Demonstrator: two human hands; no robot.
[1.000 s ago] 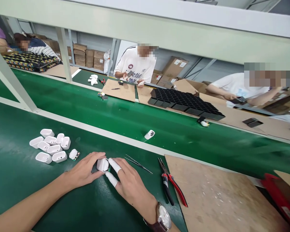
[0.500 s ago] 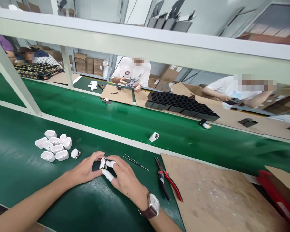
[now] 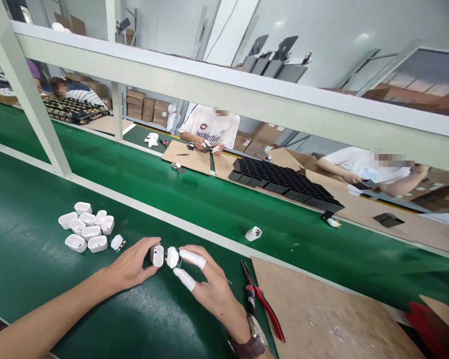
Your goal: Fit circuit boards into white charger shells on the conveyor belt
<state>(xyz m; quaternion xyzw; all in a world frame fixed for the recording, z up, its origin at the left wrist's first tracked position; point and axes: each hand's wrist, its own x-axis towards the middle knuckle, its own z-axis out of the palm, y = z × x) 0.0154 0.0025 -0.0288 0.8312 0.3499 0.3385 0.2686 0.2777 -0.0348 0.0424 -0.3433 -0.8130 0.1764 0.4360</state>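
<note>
My left hand (image 3: 137,262) grips a white plastic housing (image 3: 157,256) between thumb and fingers, its open end facing right. Just right of that opening, a small circuit board (image 3: 172,257) with a white lump on it is pinched by my right hand (image 3: 205,279), which wears white finger cots on two digits. A narrow gap separates board and housing. To the left, several similar white housings (image 3: 92,232) stand grouped on the green table, beside another small board (image 3: 117,243) with a white lump.
Red-and-black pliers (image 3: 260,299) lie right of my right hand, by a brown board (image 3: 344,309). A white housing (image 3: 253,233) rests on the green belt (image 3: 194,204). Beyond it are a black tray (image 3: 284,184) and co-workers handling parts. A white beam (image 3: 224,85) crosses overhead.
The circuit board, earlier inside the mouth of the housing, is now out of it, drawn to the right by my right hand. The view has shifted slightly.
</note>
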